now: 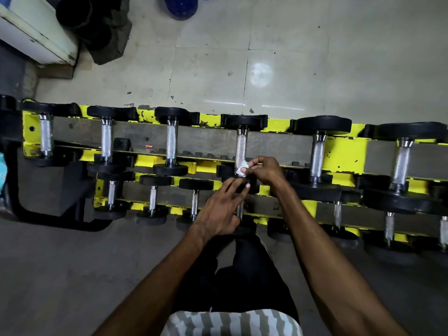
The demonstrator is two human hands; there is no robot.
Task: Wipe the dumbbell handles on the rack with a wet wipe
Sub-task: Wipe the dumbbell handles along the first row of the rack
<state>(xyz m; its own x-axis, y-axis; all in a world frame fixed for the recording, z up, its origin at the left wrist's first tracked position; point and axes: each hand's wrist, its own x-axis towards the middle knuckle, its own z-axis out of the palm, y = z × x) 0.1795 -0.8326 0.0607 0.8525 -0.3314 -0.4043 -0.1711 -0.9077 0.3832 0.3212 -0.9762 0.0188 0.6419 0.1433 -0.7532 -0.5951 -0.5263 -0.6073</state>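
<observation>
Where the knurled steel handle (241,146) of the fourth dumbbell from the left on the upper tier meets its near weight head (252,184), a small white wet wipe (241,171) is bunched against the metal. Right hand (265,169) pinches the wipe, fingers (254,163) curled in and clamped on it. Left hand (219,212) reaches in from below, fingers (232,187) straight and spread apart, tips touching the black weight head just beside the wipe; it holds nothing.

The dumbbell lies across the rack (339,154), a two-tier frame with chipped yellow paint and black saddles. Upper tier has six chrome knurled handles in view, with black round heads that get bigger toward the right. Lower tier has small dumbbells (152,197) on the left and larger ones on the right; the middle is partly hidden by the left hand and both forearms. Small red scrap (149,146) sits on the grey strip between the upper rails.

Beyond the rack is a pale tiled floor (291,44) with dark specks and a round light reflection (260,74). Top left has a white unit (36,32) and a dark heap (101,27); cannot tell what either is. Top centre has blue round containers (180,7), cut by the frame edge. At the near edge are dark trousers (249,275) and a grey-and-white striped shirt (230,323).
</observation>
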